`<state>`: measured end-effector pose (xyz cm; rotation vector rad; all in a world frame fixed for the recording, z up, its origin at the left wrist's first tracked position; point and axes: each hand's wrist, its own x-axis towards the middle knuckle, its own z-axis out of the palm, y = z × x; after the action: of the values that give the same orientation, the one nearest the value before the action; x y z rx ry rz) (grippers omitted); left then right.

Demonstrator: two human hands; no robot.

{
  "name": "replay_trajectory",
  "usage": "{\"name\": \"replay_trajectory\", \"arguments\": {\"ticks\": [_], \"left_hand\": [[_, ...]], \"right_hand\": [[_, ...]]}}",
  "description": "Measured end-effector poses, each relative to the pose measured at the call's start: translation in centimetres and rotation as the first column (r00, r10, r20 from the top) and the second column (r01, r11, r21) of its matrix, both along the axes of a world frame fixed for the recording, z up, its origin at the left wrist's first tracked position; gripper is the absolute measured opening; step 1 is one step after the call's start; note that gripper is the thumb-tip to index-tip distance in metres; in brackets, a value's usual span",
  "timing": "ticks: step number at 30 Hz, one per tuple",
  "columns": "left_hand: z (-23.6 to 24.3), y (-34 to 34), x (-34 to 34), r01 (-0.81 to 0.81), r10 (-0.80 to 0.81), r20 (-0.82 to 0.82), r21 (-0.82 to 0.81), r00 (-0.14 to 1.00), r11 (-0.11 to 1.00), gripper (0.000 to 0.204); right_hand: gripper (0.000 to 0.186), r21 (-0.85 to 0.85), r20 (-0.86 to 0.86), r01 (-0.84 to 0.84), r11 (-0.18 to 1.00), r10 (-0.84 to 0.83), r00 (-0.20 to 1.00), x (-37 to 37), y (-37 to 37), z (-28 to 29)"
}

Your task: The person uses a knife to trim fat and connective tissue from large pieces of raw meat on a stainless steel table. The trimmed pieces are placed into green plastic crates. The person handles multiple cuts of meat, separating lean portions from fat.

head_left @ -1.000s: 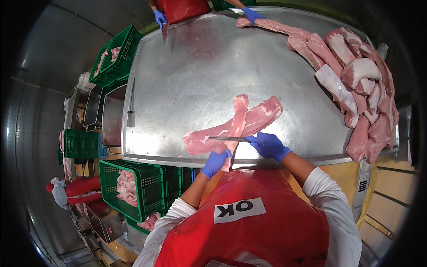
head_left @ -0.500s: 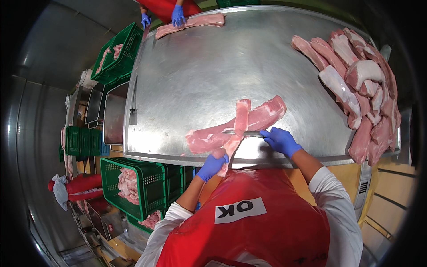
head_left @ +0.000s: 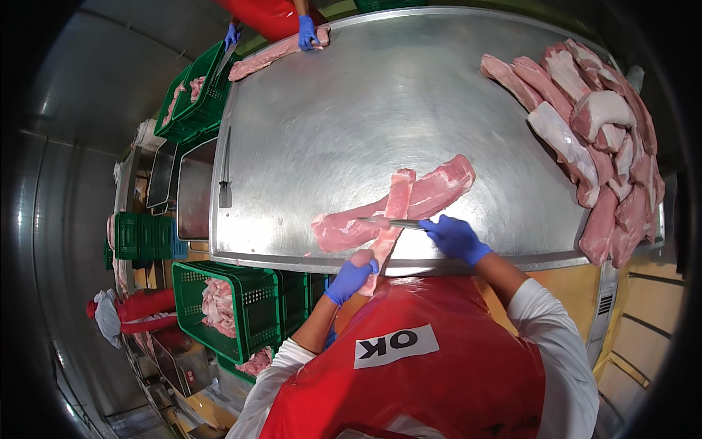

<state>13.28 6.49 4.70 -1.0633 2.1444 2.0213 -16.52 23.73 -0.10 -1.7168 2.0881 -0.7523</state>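
Note:
A long strip of meat [head_left: 397, 199] lies across a larger pink piece of meat [head_left: 439, 184] close to the near edge of the steel table [head_left: 307, 132]. Gloved in blue, my left hand [head_left: 352, 280] is closed on the strip's near end, at the table's edge. My right hand [head_left: 455, 238], also in a blue glove, grips a knife [head_left: 404, 223] by its handle. The blade points left and lies over the strip where it crosses the larger piece. How deep the blade sits in the meat I cannot tell.
Many meat pieces [head_left: 618, 139] are heaped at the table's right. A second knife [head_left: 225, 192] lies along the left edge. Green crates [head_left: 252, 307] with meat stand at the lower left, another crate [head_left: 197, 91] at the far left. Across the table, a co-worker's gloved hand [head_left: 308, 33] touches meat.
My knife has shifted from under the strip to over it, its tip now in sight on the left. The co-worker's meat has slid left, and their knife is raised over the crate.

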Motion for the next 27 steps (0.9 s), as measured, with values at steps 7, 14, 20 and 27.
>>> {"name": "replay_trajectory", "arguments": {"ticks": [7, 14, 20, 27], "left_hand": [[0.5, -0.9, 0.3, 0.025, -0.027, -0.031, -0.048, 0.999, 0.999, 0.01], [1.5, -1.6, 1.5, -0.008, 0.01, -0.056, 0.033, 0.998, 0.999, 0.012], [2.0, -1.3, 1.6, 0.047, -0.047, -0.008, 0.017, 0.999, 0.999, 0.01], [3.4, -1.3, 1.7, 0.07, -0.07, 0.023, -0.014, 0.997, 0.997, 0.01]], "right_hand": [[0.036, -0.124, -0.056, -0.03, 0.992, 0.023, 0.998, 0.3, -2.0, -1.4], [0.037, 0.253, -0.068, 0.169, 0.952, -0.157, 0.985, -5.0, 1.4, -0.4], [0.032, -0.155, 0.05, 0.078, 0.985, -0.071, 0.996, -1.8, -0.9, -0.2], [0.031, -0.065, 0.019, -0.004, 0.998, 0.006, 1.0, 1.1, -3.4, -0.4]]}}
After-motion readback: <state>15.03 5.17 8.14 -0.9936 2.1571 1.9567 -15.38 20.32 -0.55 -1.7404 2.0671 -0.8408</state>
